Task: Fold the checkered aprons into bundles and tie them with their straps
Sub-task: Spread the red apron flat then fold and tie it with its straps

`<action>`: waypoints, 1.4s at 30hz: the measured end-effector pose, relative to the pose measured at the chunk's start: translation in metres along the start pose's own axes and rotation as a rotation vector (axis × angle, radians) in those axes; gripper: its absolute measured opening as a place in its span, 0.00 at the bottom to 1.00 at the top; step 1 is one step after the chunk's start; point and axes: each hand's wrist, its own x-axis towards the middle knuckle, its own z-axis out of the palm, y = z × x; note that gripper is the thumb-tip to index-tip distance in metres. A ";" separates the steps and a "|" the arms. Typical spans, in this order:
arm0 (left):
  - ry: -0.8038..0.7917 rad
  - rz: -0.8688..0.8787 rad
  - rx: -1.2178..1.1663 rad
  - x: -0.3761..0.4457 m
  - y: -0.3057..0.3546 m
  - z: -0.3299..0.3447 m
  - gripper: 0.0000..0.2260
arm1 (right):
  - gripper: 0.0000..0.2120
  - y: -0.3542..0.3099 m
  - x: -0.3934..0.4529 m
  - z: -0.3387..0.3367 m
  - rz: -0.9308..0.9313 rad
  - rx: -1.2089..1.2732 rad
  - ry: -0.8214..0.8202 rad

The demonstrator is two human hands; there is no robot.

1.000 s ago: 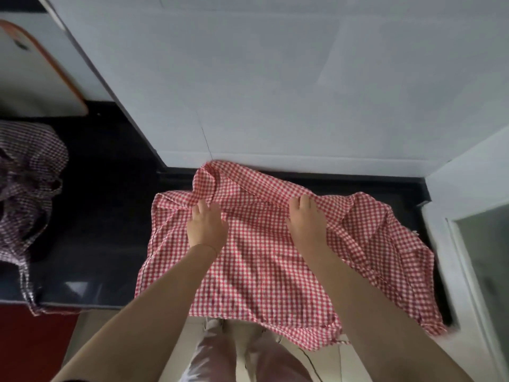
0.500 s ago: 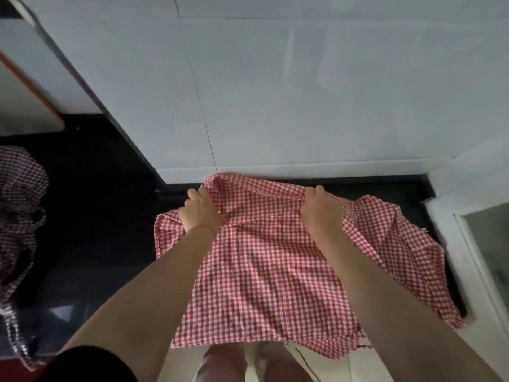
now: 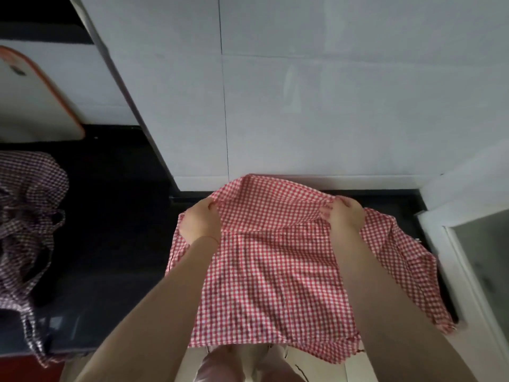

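A red-and-white checkered apron (image 3: 275,271) lies spread on the black countertop (image 3: 110,257), its near edge hanging over the front. My left hand (image 3: 199,223) grips the apron's far left part and my right hand (image 3: 344,216) grips its far right part. Between the hands the far edge is lifted off the counter in a raised fold. The apron's right side lies crumpled toward the white frame. Its straps are not plainly visible.
A dark purple checkered apron (image 3: 24,230) lies bunched at the counter's left, a strap dangling over the front. A white board with an orange rim (image 3: 33,100) leans at the back left. White tiled wall (image 3: 330,106) behind; a white frame (image 3: 468,257) on the right.
Both hands have gone from lying flat on the apron to gripping its far part. They moved apart and lifted the far edge into a raised fold.
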 end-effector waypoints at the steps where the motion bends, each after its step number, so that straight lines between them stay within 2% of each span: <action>1: 0.024 -0.041 -0.108 -0.007 -0.003 -0.002 0.14 | 0.12 0.001 -0.005 -0.005 0.071 0.054 -0.002; 4: 0.073 -0.215 -0.428 -0.035 -0.018 0.004 0.13 | 0.18 0.006 -0.028 -0.020 0.253 0.341 -0.061; 5: 0.072 -0.327 -0.546 -0.043 -0.024 0.008 0.12 | 0.19 0.014 -0.031 -0.024 0.292 0.344 -0.071; 8: 0.055 -0.772 -0.876 -0.059 -0.037 0.018 0.17 | 0.30 0.034 -0.037 -0.029 0.287 -0.009 0.034; 9: 0.039 -0.872 -0.939 -0.064 -0.040 0.018 0.19 | 0.31 0.043 -0.042 -0.033 0.224 -0.234 0.018; 10: 0.034 -0.943 -0.966 -0.069 -0.042 0.017 0.18 | 0.30 0.056 -0.044 -0.037 0.237 -0.323 0.015; 11: 0.024 -0.980 -0.979 -0.070 -0.046 0.019 0.17 | 0.28 0.069 -0.040 -0.042 0.268 -0.279 -0.002; 12: 0.001 -1.002 -0.998 -0.071 -0.047 0.019 0.17 | 0.26 0.075 -0.038 -0.048 0.376 -0.090 0.023; 14: -0.130 -1.017 -1.136 -0.067 -0.054 0.023 0.16 | 0.24 0.076 -0.043 -0.055 0.654 0.324 -0.090; 15: -0.163 -1.015 -1.187 -0.065 -0.058 0.026 0.18 | 0.23 0.072 -0.053 -0.055 0.691 0.442 -0.175; 16: -0.178 -1.019 -1.226 -0.063 -0.062 0.030 0.17 | 0.21 0.071 -0.057 -0.055 0.708 0.455 -0.184; 17: -0.183 -1.014 -1.264 -0.064 -0.064 0.033 0.16 | 0.19 0.070 -0.054 -0.051 0.690 0.322 -0.196; 19: -0.218 -0.944 -1.137 -0.070 -0.060 0.031 0.17 | 0.18 0.072 -0.048 -0.049 0.564 -0.132 -0.244; 22: -0.206 -0.592 -0.231 -0.081 -0.064 0.029 0.22 | 0.15 0.093 -0.046 -0.049 0.096 -0.888 -0.188; 23: -0.210 -0.474 -0.037 -0.084 -0.064 0.028 0.21 | 0.14 0.100 -0.048 -0.047 -0.059 -1.059 -0.153; 25: -0.240 -0.343 0.132 -0.090 -0.063 0.035 0.18 | 0.16 0.112 -0.056 -0.041 -0.150 -1.228 -0.107; 29: -0.317 -0.227 0.144 -0.081 -0.061 0.052 0.17 | 0.20 0.119 -0.052 -0.020 -0.244 -1.316 -0.156; 30: -0.316 -0.184 0.118 -0.072 -0.063 0.054 0.17 | 0.19 0.115 -0.046 -0.017 -0.267 -1.227 -0.170; 32: -0.312 -0.077 0.037 -0.056 -0.060 0.049 0.18 | 0.16 0.098 -0.032 -0.016 -0.226 -0.896 -0.227; 35: -0.232 -0.260 -0.258 -0.030 -0.044 0.030 0.14 | 0.15 0.059 -0.009 -0.020 0.103 -0.292 -0.275; 38: -0.191 -0.472 -0.597 -0.013 -0.036 0.011 0.09 | 0.10 0.022 -0.002 -0.028 0.401 0.311 -0.254; 40: -0.165 -0.552 -0.848 -0.011 -0.024 0.002 0.03 | 0.09 -0.001 -0.002 -0.035 0.457 0.549 -0.201; 42: -0.135 -0.549 -1.056 -0.021 -0.003 -0.019 0.02 | 0.09 -0.026 -0.008 -0.043 0.438 0.644 -0.209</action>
